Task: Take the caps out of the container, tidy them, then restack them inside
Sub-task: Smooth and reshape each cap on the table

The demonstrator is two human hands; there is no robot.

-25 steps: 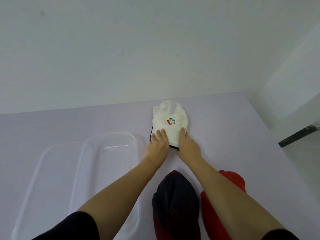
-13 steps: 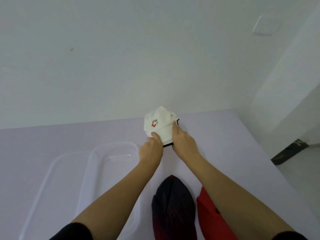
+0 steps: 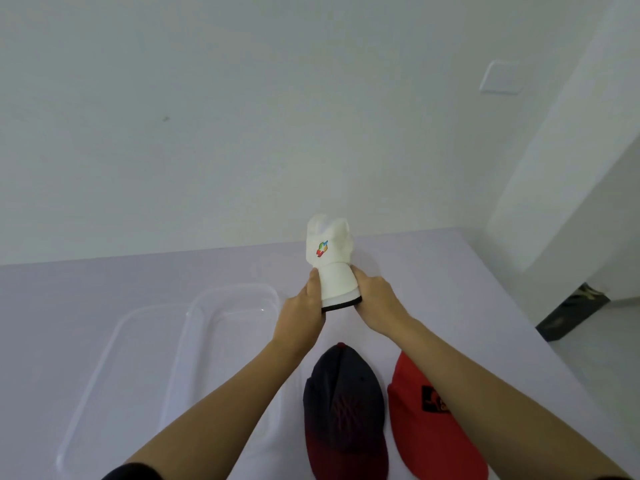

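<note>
Both hands hold the white fabric cap with a multicoloured logo [image 3: 329, 261] up above the pale lilac table [image 3: 450, 289], the left hand [image 3: 303, 315] and right hand [image 3: 375, 301] each gripping one side of its brim (the brim's underside edge is black). A dark navy cap fading to red [image 3: 343, 410] and a red cap with a dark patch [image 3: 429, 420] lie side by side on the table nearer the person. The clear plastic container [image 3: 228, 341] sits just left of them, with its clear lid [image 3: 114, 358] at its far left side.

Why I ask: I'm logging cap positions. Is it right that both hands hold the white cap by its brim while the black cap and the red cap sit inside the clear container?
Not quite. The head view shows the black cap and red cap lying on the table, right of the clear container, not inside it. The left hand and right hand do hold the white cap by its brim.
</note>
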